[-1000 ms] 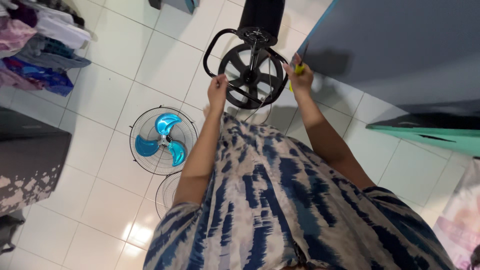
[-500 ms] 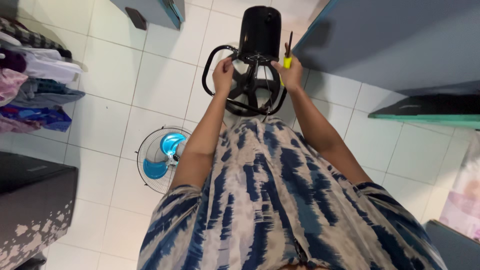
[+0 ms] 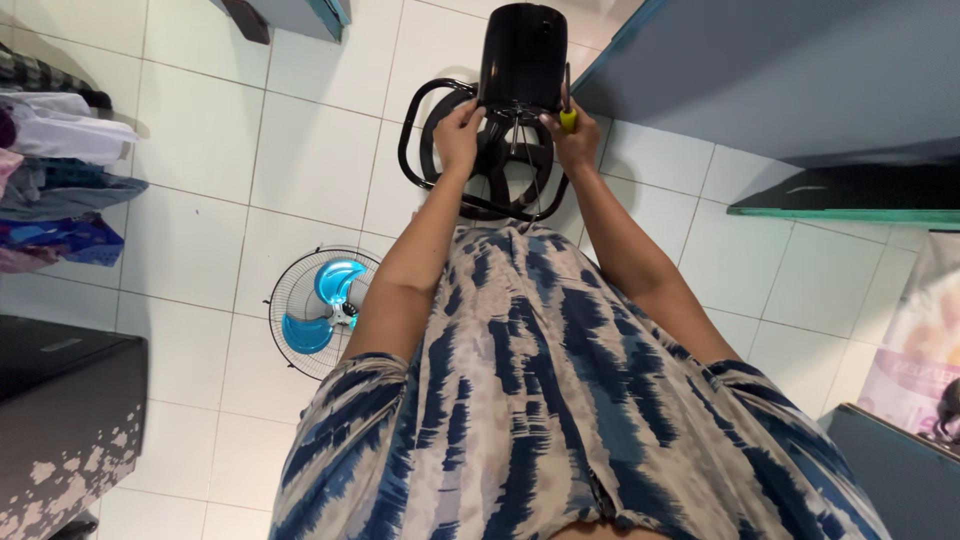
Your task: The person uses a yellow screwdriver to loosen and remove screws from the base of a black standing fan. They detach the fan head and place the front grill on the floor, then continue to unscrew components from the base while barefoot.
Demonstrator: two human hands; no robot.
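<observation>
Both hands were up at a black fan motor housing (image 3: 522, 55) that stood over the white tiled floor (image 3: 300, 150), with a black wire guard (image 3: 430, 140) ringed around and behind it. The left hand (image 3: 460, 128) was closed on the lower left edge of the housing, fingers curled against it. The right hand (image 3: 575, 140) pressed against the lower right edge and at the same time was clamped round a screwdriver with a yellow handle (image 3: 567, 118), whose shaft ran up beside the housing. The two hands were set apart, one on each side of the housing, with the thin wire spokes of the guard showing between them. The housing thus lay directly between and just above the hands, touching both. No open container showed anything inside it. Lower on the floor, near the left forearm and well apart from the hands, lay a second round wire guard with a blue fan blade (image 3: 322, 310) inside it. A blue and cream patterned garment (image 3: 560, 420) filled the lower middle of the view and hid the floor beneath it. To the right stood a grey-blue cabinet side (image 3: 780, 70) with a teal edge, close beside the right hand. At the far left lay a pile of folded clothes (image 3: 60, 180), and below it a dark box with a speckled side (image 3: 70, 420).
</observation>
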